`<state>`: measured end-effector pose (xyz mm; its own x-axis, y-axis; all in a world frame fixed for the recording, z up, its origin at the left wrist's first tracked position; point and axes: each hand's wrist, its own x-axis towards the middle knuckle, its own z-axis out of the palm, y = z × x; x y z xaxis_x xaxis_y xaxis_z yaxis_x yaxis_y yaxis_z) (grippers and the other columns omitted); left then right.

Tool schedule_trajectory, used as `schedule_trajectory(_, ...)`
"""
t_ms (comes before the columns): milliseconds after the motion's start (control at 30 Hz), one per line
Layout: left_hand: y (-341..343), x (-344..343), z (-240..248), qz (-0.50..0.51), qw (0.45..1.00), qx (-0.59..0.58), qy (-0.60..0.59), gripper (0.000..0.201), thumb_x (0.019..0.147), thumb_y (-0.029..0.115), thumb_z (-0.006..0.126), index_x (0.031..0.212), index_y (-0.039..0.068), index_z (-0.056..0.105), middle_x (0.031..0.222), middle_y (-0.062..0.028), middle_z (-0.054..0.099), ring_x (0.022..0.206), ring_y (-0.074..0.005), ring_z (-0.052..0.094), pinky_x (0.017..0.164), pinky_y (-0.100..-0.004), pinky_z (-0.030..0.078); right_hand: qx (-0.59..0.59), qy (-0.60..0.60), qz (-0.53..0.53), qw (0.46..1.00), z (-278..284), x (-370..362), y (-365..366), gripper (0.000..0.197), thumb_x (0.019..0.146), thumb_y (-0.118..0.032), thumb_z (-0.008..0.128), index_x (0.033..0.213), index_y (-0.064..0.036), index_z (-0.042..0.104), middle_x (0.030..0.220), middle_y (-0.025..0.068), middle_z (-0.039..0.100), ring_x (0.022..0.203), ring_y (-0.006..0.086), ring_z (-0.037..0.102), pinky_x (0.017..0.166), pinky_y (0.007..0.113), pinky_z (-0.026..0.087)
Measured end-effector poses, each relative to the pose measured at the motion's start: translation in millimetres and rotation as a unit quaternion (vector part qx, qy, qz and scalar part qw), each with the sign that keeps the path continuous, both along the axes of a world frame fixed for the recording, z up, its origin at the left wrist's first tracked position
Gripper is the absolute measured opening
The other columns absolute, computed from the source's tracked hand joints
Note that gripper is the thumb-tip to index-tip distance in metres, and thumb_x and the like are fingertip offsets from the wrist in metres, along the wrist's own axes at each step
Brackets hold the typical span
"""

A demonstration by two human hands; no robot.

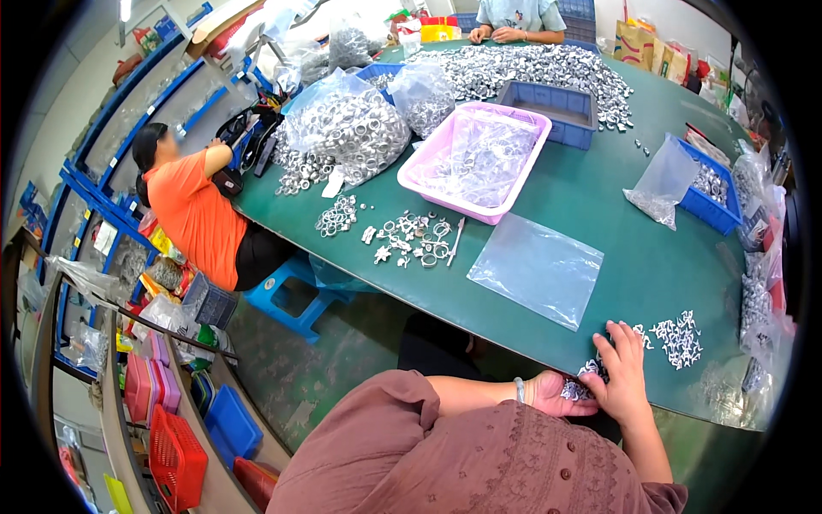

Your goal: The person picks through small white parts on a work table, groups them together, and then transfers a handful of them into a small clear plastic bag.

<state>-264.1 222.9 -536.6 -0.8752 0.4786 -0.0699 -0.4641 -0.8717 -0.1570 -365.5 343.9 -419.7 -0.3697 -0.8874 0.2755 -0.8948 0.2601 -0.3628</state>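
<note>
At the table's near edge my left hand [553, 393] is cupped palm up, with small silver metal parts [575, 391] lying in it. Just right of it, my right hand [622, 377] reaches over the edge with its fingers apart, beside more of these parts, some half hidden under it. It appears to hold nothing. A loose pile of similar thin, curved metal parts [678, 340] lies on the green table to the right of that hand. Beyond my hands a flat clear plastic bag [539, 270] rests on the table.
A pink basin [411, 176] containing bagged parts stands mid-table, beside a blue bin [584, 128]. Ring-like pieces [419, 238] lie left of the flat bag. Big filled bags [351, 128] stand farther back. A person in orange [193, 206] sits left; another person's hands [505, 35] are at the far end.
</note>
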Motion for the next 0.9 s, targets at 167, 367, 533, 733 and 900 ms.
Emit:
schedule_trajectory(167,1,-2,3,0.001,1.000,0.012,0.012,0.045,0.100,0.040,0.046,0.126,0.004,0.053,0.125,-0.0164,0.059,0.114,-0.0298,0.059,0.104,-0.0498,0.045,-0.048,0.010,0.072,0.996,-5,1,1,0.042,0.068,-0.018,0.077,0.106,-0.0041,0.065,0.122,0.0176,0.056,0.117,0.0413,0.049,0.099,0.053,0.041)
schedule_trajectory(367,2,-2,6,0.018,0.999,0.031,0.012,0.044,0.101,0.040,0.043,0.126,0.005,0.053,0.124,-0.0138,0.060,0.113,-0.0273,0.060,0.103,-0.0491,0.046,-0.071,-0.016,0.126,0.989,-7,0,0,0.029,0.070,-0.005,0.072,0.099,-0.0021,0.066,0.114,0.0161,0.059,0.111,0.0395,0.054,0.094,0.049,0.046)
schedule_trajectory(533,0,0,6,0.019,1.000,0.005,0.014,0.043,0.101,0.040,0.044,0.125,0.007,0.053,0.122,-0.0127,0.061,0.112,-0.0261,0.060,0.101,-0.0477,0.047,-0.066,0.024,0.114,0.991,-1,5,-2,0.034,0.069,-0.006,0.073,0.102,-0.0031,0.064,0.119,0.0167,0.057,0.113,0.0401,0.053,0.097,0.052,0.043)
schedule_trajectory(733,1,-1,10,0.018,1.000,-0.008,0.018,0.039,0.101,0.039,0.044,0.122,0.008,0.055,0.120,-0.0106,0.062,0.109,-0.0244,0.061,0.099,-0.0462,0.049,-0.056,0.023,0.116,0.991,-5,5,-1,0.036,0.066,-0.007,0.074,0.101,-0.0032,0.063,0.116,0.0167,0.058,0.112,0.0406,0.053,0.097,0.053,0.043)
schedule_trajectory(900,4,-1,8,0.029,0.999,-0.003,0.026,0.036,0.101,0.038,0.043,0.119,0.010,0.055,0.117,-0.0093,0.063,0.106,-0.0235,0.063,0.095,-0.0449,0.050,-0.090,0.004,0.158,0.983,-6,6,1,0.031,0.066,-0.003,0.073,0.095,-0.0026,0.063,0.108,0.0150,0.060,0.104,0.0383,0.056,0.091,0.050,0.047)
